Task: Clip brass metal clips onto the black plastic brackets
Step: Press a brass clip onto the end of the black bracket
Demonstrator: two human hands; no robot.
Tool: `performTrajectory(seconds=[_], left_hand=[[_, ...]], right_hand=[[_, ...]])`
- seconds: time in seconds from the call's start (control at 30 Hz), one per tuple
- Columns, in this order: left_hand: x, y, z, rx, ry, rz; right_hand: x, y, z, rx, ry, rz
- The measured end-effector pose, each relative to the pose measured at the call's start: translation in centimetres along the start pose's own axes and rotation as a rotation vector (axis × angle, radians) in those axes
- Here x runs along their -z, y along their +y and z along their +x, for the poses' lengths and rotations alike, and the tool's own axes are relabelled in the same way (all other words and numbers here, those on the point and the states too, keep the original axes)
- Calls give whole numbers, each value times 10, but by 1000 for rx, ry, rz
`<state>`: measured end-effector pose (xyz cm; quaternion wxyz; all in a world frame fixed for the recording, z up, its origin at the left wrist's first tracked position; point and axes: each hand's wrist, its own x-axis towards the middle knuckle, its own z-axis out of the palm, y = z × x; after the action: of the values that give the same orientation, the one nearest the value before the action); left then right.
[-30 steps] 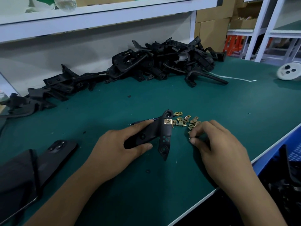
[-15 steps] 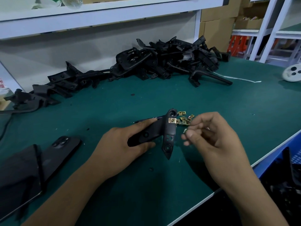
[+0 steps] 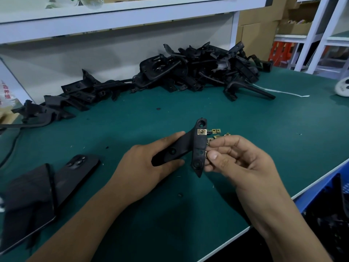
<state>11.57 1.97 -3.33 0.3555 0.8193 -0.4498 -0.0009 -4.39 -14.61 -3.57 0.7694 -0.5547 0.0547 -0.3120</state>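
Head view, looking forward and down. The left hand (image 3: 151,165) grips the long arm of a black plastic bracket (image 3: 188,148), thumb below the arm and fingers laid along its upper edge, holding the part just above the green tabletop (image 3: 264,129). The bracket's cross-piece runs from a rounded top end with a hole to a pointed lower tip; one brass clip (image 3: 201,131) already sits on its upper section, just beneath the top hole.

The right hand (image 3: 236,157) is at the right edge of the cross-piece, fingers curled, with thumb and forefinger pinching a second clip (image 3: 206,153) against the bracket's lower half; only a sliver of metal shows between the fingertips, so whether it is seated on the plastic cannot be told.

A small scatter of loose clips (image 3: 216,131) lies on the tabletop just beyond the right hand, partly hidden behind its knuckles.

A long heap of black brackets (image 3: 198,70) lies along the far side of the tabletop, trailing off toward the left. A phone (image 3: 75,167) in a dark case lies face down at the left, partly overlapped by a flat black object (image 3: 26,208) whose nature is unclear. A white round object (image 3: 344,87) sits at the far right edge. A white shelf (image 3: 132,16) spans the top, with cardboard boxes (image 3: 260,25) stacked behind it at right. A blue crate (image 3: 324,214) stands beside the near right edge of the tabletop
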Motion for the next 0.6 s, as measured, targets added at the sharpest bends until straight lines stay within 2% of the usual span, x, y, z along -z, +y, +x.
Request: performTrajectory(seconds=[0.6], left_hand=[[0,-2,-1,-1,-12,-7]], right_hand=[[0,-1,1,-4,22,15]])
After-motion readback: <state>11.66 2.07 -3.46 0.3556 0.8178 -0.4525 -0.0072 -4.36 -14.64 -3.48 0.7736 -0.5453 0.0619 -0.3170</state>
